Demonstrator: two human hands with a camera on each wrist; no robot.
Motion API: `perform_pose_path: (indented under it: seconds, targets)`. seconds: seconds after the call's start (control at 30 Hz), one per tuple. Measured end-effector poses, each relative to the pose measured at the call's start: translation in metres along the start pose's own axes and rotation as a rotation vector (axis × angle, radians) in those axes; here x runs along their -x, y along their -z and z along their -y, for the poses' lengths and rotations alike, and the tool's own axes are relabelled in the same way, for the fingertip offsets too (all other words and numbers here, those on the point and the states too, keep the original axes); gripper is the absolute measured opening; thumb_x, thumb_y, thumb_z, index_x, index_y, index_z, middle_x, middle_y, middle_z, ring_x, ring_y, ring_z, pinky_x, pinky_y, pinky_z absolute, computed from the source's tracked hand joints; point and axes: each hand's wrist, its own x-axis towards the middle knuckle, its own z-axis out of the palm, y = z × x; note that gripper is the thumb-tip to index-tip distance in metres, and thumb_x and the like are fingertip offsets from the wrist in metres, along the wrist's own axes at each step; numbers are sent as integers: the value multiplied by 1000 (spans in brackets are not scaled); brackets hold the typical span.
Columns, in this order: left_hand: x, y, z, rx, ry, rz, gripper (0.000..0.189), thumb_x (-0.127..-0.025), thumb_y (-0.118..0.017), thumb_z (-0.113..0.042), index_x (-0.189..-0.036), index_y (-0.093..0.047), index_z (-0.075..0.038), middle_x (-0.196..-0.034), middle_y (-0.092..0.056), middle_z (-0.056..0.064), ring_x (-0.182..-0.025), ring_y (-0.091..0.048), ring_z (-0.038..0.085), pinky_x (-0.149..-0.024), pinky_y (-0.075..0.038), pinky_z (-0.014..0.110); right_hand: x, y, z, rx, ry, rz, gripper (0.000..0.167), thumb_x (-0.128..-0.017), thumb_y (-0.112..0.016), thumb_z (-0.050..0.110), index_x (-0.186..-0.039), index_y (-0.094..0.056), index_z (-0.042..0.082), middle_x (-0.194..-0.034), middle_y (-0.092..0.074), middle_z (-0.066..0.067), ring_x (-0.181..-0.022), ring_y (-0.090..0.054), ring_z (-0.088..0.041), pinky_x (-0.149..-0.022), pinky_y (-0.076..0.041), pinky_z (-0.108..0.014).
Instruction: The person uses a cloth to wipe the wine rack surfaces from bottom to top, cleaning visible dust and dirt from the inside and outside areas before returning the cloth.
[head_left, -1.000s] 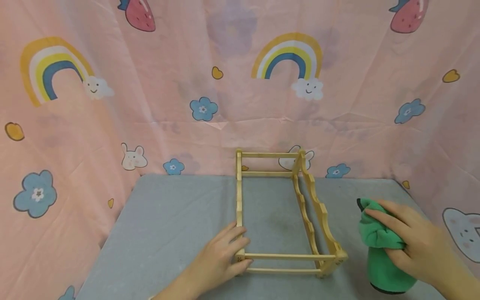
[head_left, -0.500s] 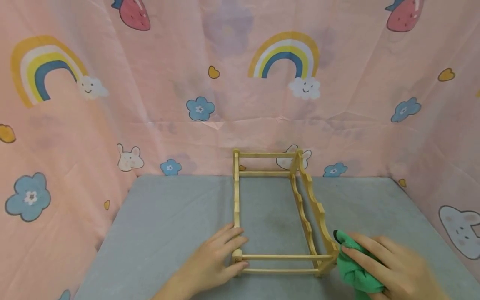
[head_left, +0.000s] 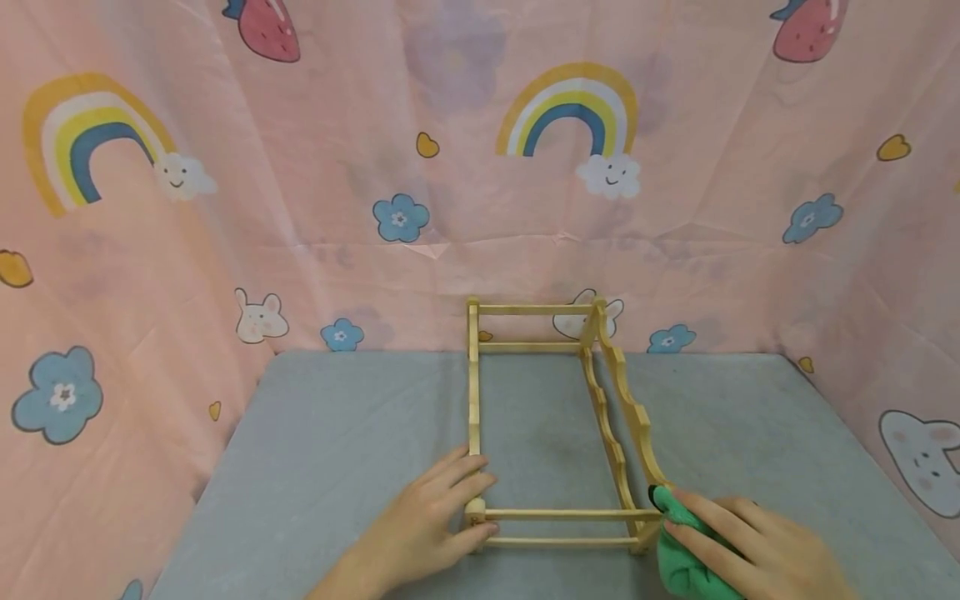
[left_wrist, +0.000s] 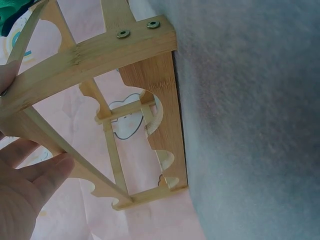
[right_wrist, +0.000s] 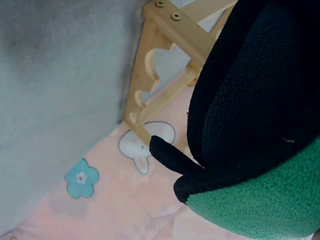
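A light wooden rack (head_left: 640, 423) with wavy, notched side rails stands lengthwise on the table. My left hand (head_left: 423, 525) grips its near left corner, fingers over the upper rail and thumb by the end bar. The left wrist view shows the fingers (left_wrist: 52, 172) against the rack's notched rail (left_wrist: 75, 160). At the near right corner my right hand (head_left: 772, 542) holds a bunched green cloth (head_left: 686, 558) with black edging against the wood. In the right wrist view the cloth's dark fold (right_wrist: 250, 100) hides part of the rack (right_wrist: 185, 30) and the right hand's fingers.
A grey cloth-covered table (head_left: 337, 433) spreads under the rack on both sides. Behind it and along the sides hangs a pink curtain (head_left: 330, 167) printed with rainbows, flowers and rabbits. The rack's far end stands close to the back curtain.
My right hand has moved left and down with the green cloth, from right of the rack onto its near right corner. The left hand keeps its hold; the view shifted slightly.
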Motion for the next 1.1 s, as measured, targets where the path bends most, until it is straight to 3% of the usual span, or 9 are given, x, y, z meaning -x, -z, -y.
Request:
perform_pose_path:
  seconds: [0.13, 0.27, 0.43, 0.53, 0.77, 0.93, 1.1]
  targets:
    - [0, 0, 0, 4, -3, -1, 46, -92, -84, -31, -130, -68, -11, -140, -64, 10, -134, -58, 41, -101, -57, 51, -1, -2, 2, 15, 2, -1, 51, -115, -34, 45, -124, -72, 12, -152, -55, 1, -83, -58, -11, -56, -43, -11]
    - [0, 0, 0, 11, 3, 3, 46, -92, -84, -31, -130, -68, -11, -141, -63, 10, -135, -57, 41, -101, -57, 51, -2, -6, 4, 29, 15, -7, 51, -115, -32, 42, -122, -73, 13, -136, -67, -5, -82, -60, -12, -56, -45, -11]
    - [0, 0, 0, 15, 6, 6, 46, -92, -84, -31, -130, -68, -11, -142, -63, 10, -135, -56, 41, -101, -57, 51, -6, -11, 6, 41, 20, 4, 51, -116, -31, 42, -121, -74, 15, -125, -71, -8, -82, -61, -11, -56, -46, -13]
    - [0, -1, 0, 14, 5, 3, 46, -92, -84, -31, -130, -68, -11, -142, -62, 10, -135, -57, 41, -101, -57, 51, -10, -16, 9, 35, 30, 14, 50, -115, -32, 43, -124, -73, 16, -127, -71, -7, -83, -61, -11, -57, -47, -14]
    - [0, 0, 0, 9, -2, 0, 47, -91, -85, -30, -131, -67, -11, -142, -62, 11, -135, -57, 42, -101, -57, 52, -24, -35, 18, 13, 62, 23, 61, -106, -44, 65, -130, -70, 15, -140, -65, -8, -87, -56, -12, -65, -46, -18]
    - [1, 0, 1, 11, -13, -2, 49, -89, -86, -27, -131, -67, -11, -142, -62, 11, -135, -57, 42, -101, -57, 51, -44, -59, 29, -54, 129, -54, 61, -109, -36, 61, -127, -71, 14, -137, -66, -9, -82, -52, -12, -61, -41, -16]
    - [1, -1, 2, 22, -9, -6, 49, -89, -87, -26, -131, -67, -11, -142, -62, 10, -134, -57, 42, -101, -57, 52, -71, -80, 47, -84, 181, -125, 46, -115, -36, 44, -120, -73, 17, -131, -67, -4, -78, -52, -12, -55, -38, -13]
